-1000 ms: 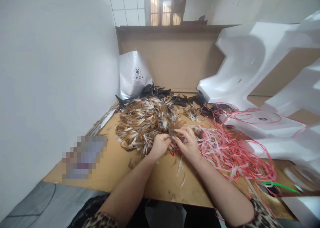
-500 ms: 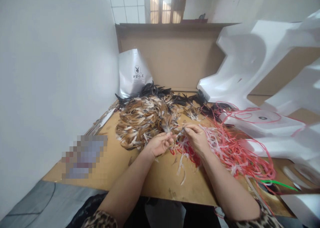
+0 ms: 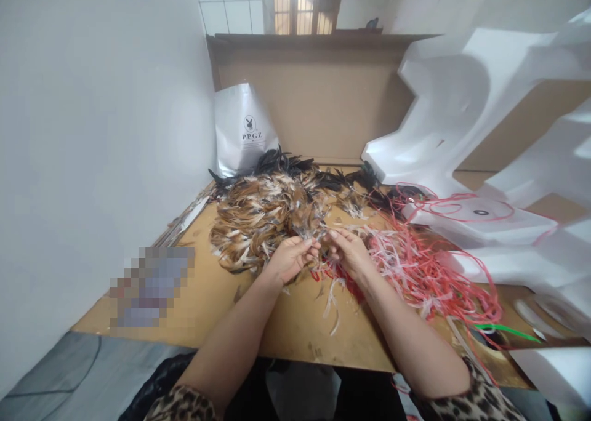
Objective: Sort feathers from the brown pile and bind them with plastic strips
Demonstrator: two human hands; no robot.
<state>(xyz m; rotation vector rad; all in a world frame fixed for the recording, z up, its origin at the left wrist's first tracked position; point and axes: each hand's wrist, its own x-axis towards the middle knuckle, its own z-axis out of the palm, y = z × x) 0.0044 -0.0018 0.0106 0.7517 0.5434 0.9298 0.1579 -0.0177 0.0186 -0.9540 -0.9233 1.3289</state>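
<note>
At the frame's centre, the left hand (image 3: 289, 260) and right hand (image 3: 349, 252) met over the table (image 3: 286, 328), fingers pinched narrow on a small feather bunch (image 3: 318, 244), keeping it together beside the feather pile (image 3: 263, 215) and red strings (image 3: 425, 273).

Two bare forearms reach forward from the bottom edge and converge at the centre. The left hand (image 3: 290, 258) lies palm-up with fingers curled loosely inward. The right hand (image 3: 349, 252) is palm-down, fingertips pinched together, nearly touching the left hand's fingertips. Leopard-print sleeves show at both elbows.
</note>
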